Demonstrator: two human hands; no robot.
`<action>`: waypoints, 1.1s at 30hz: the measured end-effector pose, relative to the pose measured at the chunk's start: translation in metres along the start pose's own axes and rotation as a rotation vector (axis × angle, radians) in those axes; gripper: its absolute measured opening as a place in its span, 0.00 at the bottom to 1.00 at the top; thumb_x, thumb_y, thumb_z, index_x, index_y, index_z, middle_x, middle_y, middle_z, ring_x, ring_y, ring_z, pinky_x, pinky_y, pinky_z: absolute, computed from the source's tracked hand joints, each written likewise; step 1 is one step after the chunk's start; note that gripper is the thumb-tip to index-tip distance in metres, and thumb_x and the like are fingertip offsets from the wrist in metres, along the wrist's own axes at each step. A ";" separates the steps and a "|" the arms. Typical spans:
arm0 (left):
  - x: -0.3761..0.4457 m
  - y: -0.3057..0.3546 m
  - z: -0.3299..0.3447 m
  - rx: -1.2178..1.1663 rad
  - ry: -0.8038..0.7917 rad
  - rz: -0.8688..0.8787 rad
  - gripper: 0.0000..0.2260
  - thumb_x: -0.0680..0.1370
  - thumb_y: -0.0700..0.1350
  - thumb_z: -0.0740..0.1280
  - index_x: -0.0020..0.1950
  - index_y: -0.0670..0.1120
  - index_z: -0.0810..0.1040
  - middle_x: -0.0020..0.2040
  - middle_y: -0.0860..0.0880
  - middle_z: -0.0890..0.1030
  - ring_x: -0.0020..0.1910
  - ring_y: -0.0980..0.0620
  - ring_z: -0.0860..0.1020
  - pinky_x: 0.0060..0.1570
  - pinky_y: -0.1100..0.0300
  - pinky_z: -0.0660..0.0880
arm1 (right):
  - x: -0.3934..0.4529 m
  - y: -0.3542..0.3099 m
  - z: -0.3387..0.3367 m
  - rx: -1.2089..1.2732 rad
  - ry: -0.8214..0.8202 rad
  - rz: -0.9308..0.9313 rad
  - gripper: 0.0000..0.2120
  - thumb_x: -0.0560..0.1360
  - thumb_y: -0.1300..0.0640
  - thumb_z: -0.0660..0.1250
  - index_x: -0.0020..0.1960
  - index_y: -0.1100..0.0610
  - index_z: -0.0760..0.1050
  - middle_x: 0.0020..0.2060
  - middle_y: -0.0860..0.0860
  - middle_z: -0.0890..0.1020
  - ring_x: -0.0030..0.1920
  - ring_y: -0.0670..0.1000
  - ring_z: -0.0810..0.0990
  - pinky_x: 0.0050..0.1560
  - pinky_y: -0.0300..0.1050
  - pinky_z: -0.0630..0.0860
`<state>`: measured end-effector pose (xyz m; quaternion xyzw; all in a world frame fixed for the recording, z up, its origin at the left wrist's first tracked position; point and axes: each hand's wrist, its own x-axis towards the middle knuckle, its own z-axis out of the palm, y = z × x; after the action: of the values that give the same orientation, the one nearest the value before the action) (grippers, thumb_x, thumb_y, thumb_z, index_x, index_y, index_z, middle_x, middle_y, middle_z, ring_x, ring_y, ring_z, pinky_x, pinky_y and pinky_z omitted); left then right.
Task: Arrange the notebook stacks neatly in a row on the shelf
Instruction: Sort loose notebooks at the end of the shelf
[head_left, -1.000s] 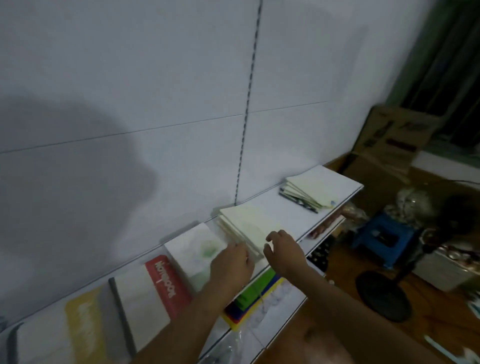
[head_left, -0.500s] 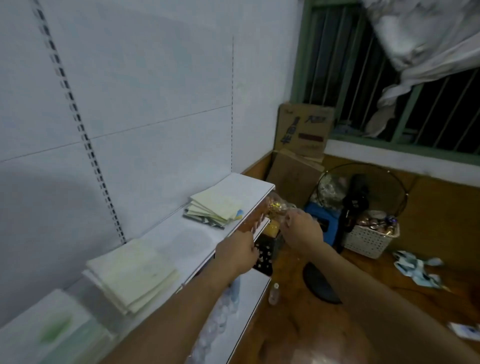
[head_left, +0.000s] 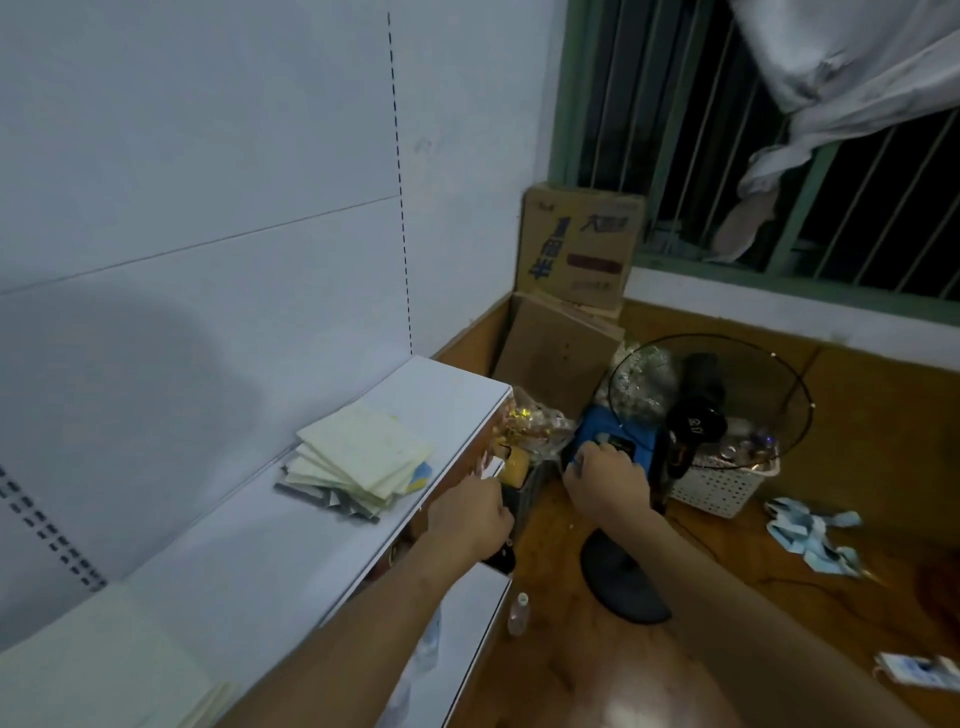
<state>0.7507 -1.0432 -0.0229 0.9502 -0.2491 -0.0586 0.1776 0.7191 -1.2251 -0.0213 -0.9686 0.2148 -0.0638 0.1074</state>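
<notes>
A loose, fanned stack of pale yellow notebooks (head_left: 358, 460) lies near the right end of the white shelf (head_left: 249, 551). Another pale stack (head_left: 98, 670) shows at the bottom left corner. My left hand (head_left: 470, 517) hovers at the shelf's front edge, just right of the fanned stack, fingers curled with nothing seen in them. My right hand (head_left: 605, 480) is out past the shelf end, over the floor clutter, fingers curled and holding nothing that I can see.
A lower shelf (head_left: 457, 639) sticks out below. Beyond the shelf end stand cardboard boxes (head_left: 576, 244), a blue stool (head_left: 618, 441), a floor fan (head_left: 711, 405), a white basket (head_left: 722, 483) and a small bottle (head_left: 518, 616) on the wooden floor.
My view has swung right along the shelf, from the left stacks to the stack at the right end. Both hands left the middle stack and moved right toward the shelf end.
</notes>
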 end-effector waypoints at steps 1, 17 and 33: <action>0.014 -0.004 -0.001 -0.010 0.004 -0.012 0.09 0.77 0.49 0.61 0.52 0.46 0.77 0.50 0.47 0.79 0.48 0.48 0.79 0.42 0.55 0.75 | 0.015 -0.003 0.002 -0.008 -0.014 -0.003 0.11 0.79 0.51 0.55 0.52 0.55 0.72 0.51 0.53 0.76 0.54 0.56 0.73 0.54 0.52 0.69; 0.101 -0.171 -0.022 -0.221 0.152 -0.661 0.16 0.77 0.48 0.60 0.62 0.42 0.68 0.61 0.42 0.74 0.59 0.42 0.74 0.55 0.52 0.74 | 0.155 -0.177 0.089 0.122 -0.288 -0.418 0.19 0.80 0.49 0.55 0.67 0.56 0.70 0.61 0.54 0.74 0.60 0.55 0.74 0.60 0.48 0.71; 0.109 -0.146 0.009 -0.532 0.322 -0.996 0.17 0.77 0.48 0.64 0.60 0.38 0.72 0.59 0.41 0.77 0.57 0.44 0.76 0.50 0.60 0.73 | 0.185 -0.203 0.157 0.065 -0.425 -0.456 0.24 0.76 0.46 0.61 0.64 0.63 0.66 0.60 0.59 0.69 0.62 0.59 0.69 0.58 0.51 0.69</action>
<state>0.9098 -0.9811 -0.0879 0.8726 0.2807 -0.0501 0.3966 0.9933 -1.0966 -0.1109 -0.9795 -0.0373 0.1109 0.1637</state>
